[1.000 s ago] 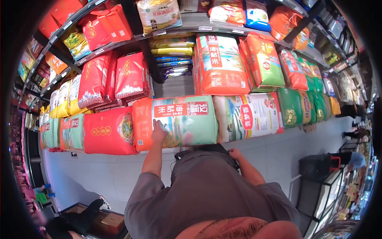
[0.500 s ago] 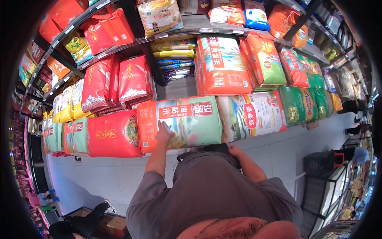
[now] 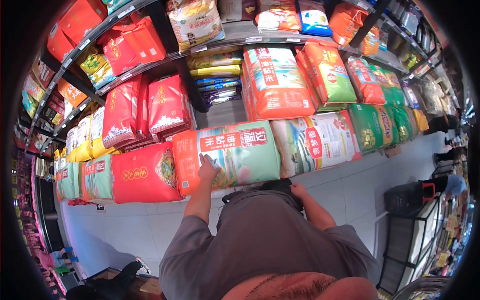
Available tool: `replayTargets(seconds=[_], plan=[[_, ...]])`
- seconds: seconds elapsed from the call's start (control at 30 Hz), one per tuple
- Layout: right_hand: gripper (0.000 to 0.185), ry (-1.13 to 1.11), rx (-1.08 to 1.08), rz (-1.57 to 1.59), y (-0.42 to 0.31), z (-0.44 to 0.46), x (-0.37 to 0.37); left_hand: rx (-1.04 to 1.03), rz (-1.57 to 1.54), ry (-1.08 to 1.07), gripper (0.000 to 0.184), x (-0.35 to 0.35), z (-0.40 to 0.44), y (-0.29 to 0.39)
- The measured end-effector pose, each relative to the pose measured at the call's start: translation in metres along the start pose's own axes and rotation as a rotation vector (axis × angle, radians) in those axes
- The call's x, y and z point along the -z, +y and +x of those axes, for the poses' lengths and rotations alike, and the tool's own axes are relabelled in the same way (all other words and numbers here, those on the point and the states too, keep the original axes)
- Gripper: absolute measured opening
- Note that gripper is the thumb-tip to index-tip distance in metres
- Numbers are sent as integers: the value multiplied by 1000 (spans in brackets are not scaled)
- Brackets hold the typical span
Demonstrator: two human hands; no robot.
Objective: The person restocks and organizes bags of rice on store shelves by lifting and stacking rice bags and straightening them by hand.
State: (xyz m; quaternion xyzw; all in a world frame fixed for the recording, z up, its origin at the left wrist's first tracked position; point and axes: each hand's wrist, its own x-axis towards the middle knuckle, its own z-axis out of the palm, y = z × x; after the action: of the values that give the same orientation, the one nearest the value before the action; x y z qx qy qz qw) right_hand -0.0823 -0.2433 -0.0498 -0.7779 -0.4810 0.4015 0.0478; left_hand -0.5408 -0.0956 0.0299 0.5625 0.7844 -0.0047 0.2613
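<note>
My left hand rests on the front of a big orange and green rice bag. Its index finger is stretched along the printed surface and the thumb is apart; I see nothing held. The bag lies on its side at the front of the lower shelf. Close to my waist, my right hand has curled fingers beside dark cloth or a dark item. What it grips, if anything, is hidden. A white rice bag lies just beyond that hand, and a red rice bag adjoins the orange one on the left.
Upright rice bags stand behind the front row, with upper shelves of more bags above. Grey tiled floor lies below. A black basket with a red handle is at the right, near a display rack. Another person's leg shows lower left.
The view has shifted and tilted slightly. My left hand stays on the orange and green bag, and my right hand remains by my waist.
</note>
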Motion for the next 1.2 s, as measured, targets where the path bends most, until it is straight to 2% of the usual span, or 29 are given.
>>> replayTargets(seconds=[0.23, 0.47, 0.57, 0.63, 0.67, 0.73, 0.77, 0.87, 0.93, 1.03, 1.2], plan=[[32, 0, 12, -28, 8, 4, -5, 1, -29, -23, 102, 0, -1, 4], [32, 4, 30, -41, 12, 16, -11, 10, -16, 8, 96, -5, 2, 4], [40, -81, 7, -60, 11, 21, -8, 18, -50, 4, 93, -4, 2, 4], [57, 83, 96, -86, 12, 22, -11, 28, -75, 8, 91, -4, 2, 4], [57, 81, 99, -85, 13, 27, -11, 14, -79, 7, 93, -5, 2, 3], [70, 334, 237, -185, 10, 29, -13, 2, -74, 4, 95, -3, 0, 1], [70, 332, 237, -182, 7, 29, -10, -11, -58, 14, 97, -2, -2, 3], [72, 300, 197, -132, -13, 25, 19, -13, -44, 19, 101, -1, -3, 6], [70, 136, 12, -95, -24, 23, 33, 3, -47, 13, 103, -4, -3, 7], [71, 24, -52, -269, -6, 55, 25, 27, -39, 6, 107, -5, 3, 10], [77, -59, -96, -183, -11, 49, 31, 40, -36, 0, 106, -2, -1, 13]])
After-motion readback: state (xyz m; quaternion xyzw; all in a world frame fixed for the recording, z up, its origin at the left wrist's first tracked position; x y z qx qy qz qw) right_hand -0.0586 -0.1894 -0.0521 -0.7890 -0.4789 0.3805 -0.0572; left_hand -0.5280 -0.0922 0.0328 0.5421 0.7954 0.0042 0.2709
